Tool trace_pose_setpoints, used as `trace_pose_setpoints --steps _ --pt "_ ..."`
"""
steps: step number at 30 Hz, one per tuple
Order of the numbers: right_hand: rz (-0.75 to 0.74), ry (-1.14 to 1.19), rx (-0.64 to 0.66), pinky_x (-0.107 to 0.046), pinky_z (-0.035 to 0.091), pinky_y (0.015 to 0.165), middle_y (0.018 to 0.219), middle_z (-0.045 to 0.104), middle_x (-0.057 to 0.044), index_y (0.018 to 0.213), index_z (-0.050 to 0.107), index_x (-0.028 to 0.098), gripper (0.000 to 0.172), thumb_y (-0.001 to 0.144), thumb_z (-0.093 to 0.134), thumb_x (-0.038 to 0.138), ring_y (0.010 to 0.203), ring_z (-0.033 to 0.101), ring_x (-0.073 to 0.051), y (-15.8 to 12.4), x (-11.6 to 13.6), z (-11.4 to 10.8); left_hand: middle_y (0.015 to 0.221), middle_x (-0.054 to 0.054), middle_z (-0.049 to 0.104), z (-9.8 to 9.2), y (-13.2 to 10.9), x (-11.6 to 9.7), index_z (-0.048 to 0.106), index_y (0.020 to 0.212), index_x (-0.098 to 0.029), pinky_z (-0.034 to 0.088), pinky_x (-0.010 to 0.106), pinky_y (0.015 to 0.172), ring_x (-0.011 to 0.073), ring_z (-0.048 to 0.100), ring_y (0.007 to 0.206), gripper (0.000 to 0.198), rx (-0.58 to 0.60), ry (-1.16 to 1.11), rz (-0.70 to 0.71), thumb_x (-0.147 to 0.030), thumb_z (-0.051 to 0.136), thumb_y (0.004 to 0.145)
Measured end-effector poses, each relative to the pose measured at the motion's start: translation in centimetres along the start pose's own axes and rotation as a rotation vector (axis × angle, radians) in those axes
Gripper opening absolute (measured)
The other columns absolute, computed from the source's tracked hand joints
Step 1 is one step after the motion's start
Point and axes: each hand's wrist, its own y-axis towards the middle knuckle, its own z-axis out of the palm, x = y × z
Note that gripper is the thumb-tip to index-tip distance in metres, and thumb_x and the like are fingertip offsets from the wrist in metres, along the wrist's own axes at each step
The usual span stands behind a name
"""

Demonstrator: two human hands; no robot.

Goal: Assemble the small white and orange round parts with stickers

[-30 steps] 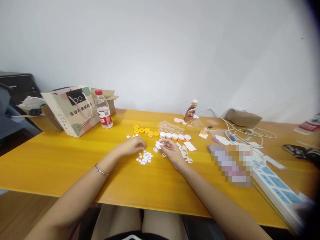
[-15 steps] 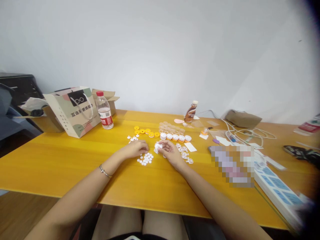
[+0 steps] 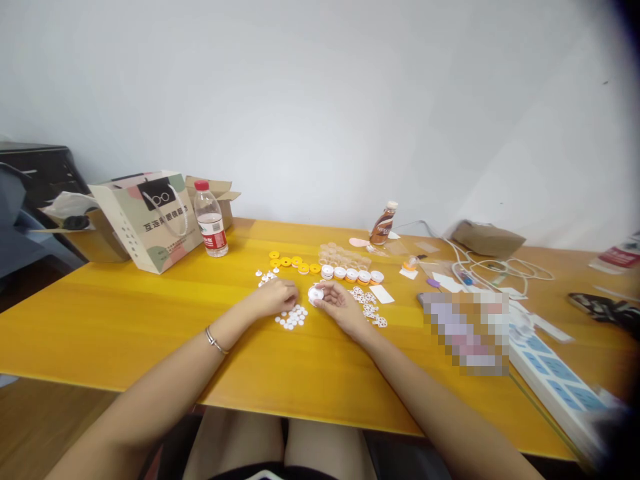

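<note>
My right hand holds a white round plastic piece between thumb and fingers, with its flat face turned up. My left hand hovers at the edge of a pile of small white discs. Its fingers are curled together, and anything in them is hidden. Beyond the left hand lie small white pegged parts. Several white spoked pieces are spread to the right of my right hand. Behind it stands a row of white and orange round pieces, beside yellow rings.
A clear plastic tray sits behind the row. At the left are a paper bag and a water bottle. A brown drink bottle stands at the back. White cables and a power strip occupy the right.
The white round piece in my right hand has turned, so its round face now shows more fully. My left fingers have curled in more, close to where they were.
</note>
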Motion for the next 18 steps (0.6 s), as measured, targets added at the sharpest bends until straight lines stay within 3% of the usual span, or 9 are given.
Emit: trace_pose_setpoints --steps 6,12,18 --pt "0.002 -0.013 -0.002 -0.031 0.044 0.078 0.083 0.059 -0.001 0.089 0.053 0.021 0.029 0.065 0.065 0.029 0.079 0.056 -0.013 -0.1 0.1 0.0 0.075 0.004 0.06 -0.1 0.0 -0.2 0.061 0.079 -0.016 0.038 0.022 0.062 0.0131 0.054 0.069 0.015 -0.125 -0.013 0.021 -0.015 0.045 0.078" --pt "0.009 0.017 0.0 -0.029 0.044 0.078 0.081 0.058 0.0 0.089 0.053 0.02 0.028 0.064 0.066 0.026 0.077 0.055 -0.012 -0.1 0.1 -0.1 0.078 0.001 0.065 -0.5 -0.1 -1.1 0.062 0.087 -0.016 0.042 0.019 0.066 0.0098 0.058 0.068 0.016 -0.235 -0.39 -0.098 -0.021 0.048 0.081" --pt "0.004 0.041 -0.016 -0.028 0.044 0.075 0.081 0.058 0.0 0.088 0.054 0.021 0.029 0.063 0.068 0.026 0.076 0.055 -0.012 0.0 -0.2 0.0 0.08 0.002 0.066 -0.4 -0.1 -1.9 0.064 0.086 -0.016 0.044 0.02 0.071 0.0104 0.06 0.073 0.015 -0.312 -0.518 -0.054 -0.024 0.056 0.077"
